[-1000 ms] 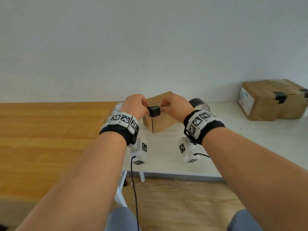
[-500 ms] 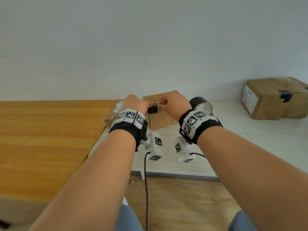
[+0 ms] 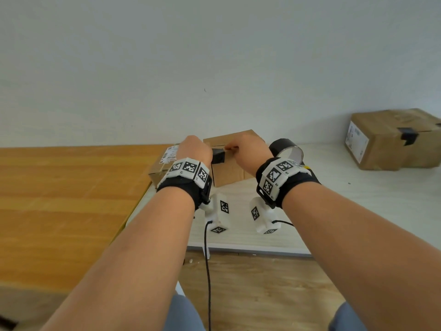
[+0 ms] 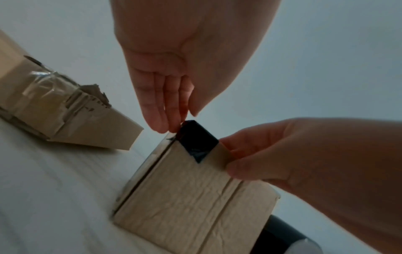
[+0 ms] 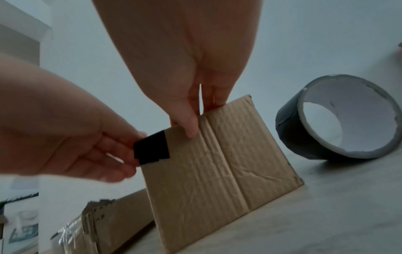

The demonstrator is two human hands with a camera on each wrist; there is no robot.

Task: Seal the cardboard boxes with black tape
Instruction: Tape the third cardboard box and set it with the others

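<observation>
My left hand [image 4: 185,51], fingers [image 4: 161,110] together, still pinches the black tape [image 4: 196,142], now folded down the box [image 4: 191,197] that my right hand [image 4: 304,154] grips.

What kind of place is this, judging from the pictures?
Probably a simple packing bench in a plain room: taped cardboard boxes on a white table, a roll of black tape beside them, a bare wall behind.

Both forearms stretched forward, wrists close together. Fingers of left hand [image 3: 194,150] bunched toward thumb, pinching the tape strip [image 3: 218,156]; right hand [image 3: 249,151] grips the box [image 3: 229,173] top edge, thumb in front, fingers over.
</observation>
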